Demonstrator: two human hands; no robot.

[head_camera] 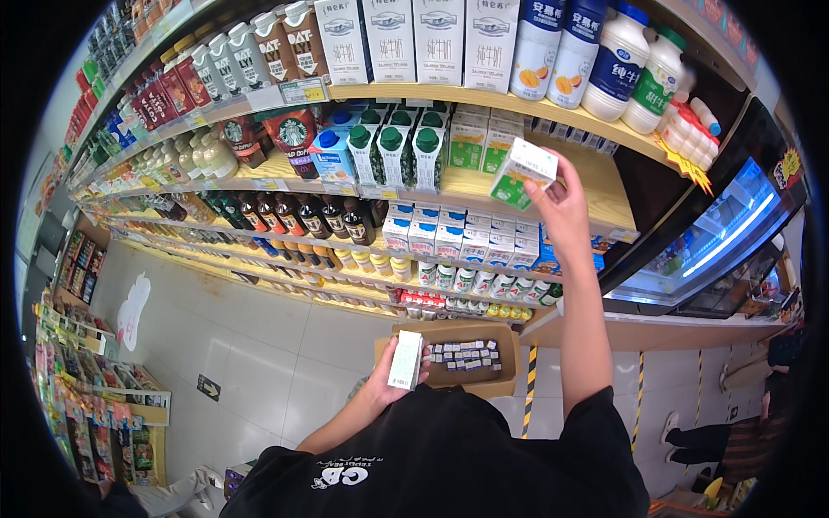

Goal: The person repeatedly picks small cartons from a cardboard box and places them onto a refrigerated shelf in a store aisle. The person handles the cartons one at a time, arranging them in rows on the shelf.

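My right hand (pixel 562 201) grips a green and white drink carton (pixel 526 173), tilted, in front of the second shelf from the top. Just behind it on that shelf stand matching green and white cartons (pixel 467 144), with green-capped cartons (pixel 392 146) to their left. Low before my chest, my left hand (pixel 387 372) holds a pale carton (pixel 406 359) with its printed narrow side up. Beside that hand, an open cardboard box (pixel 511 343) on the floor has small cartons (pixel 465 355) in it.
White milk cartons (pixel 440 42) and plastic milk bottles (pixel 615 61) line the top shelf. Lower shelves carry more cartons (pixel 463 236) and dark bottles (pixel 324 213). A lit display cooler (pixel 719 226) stands at the right. Other people (pixel 745 440) are at the lower right; another person's leg (pixel 181 495) shows lower left.
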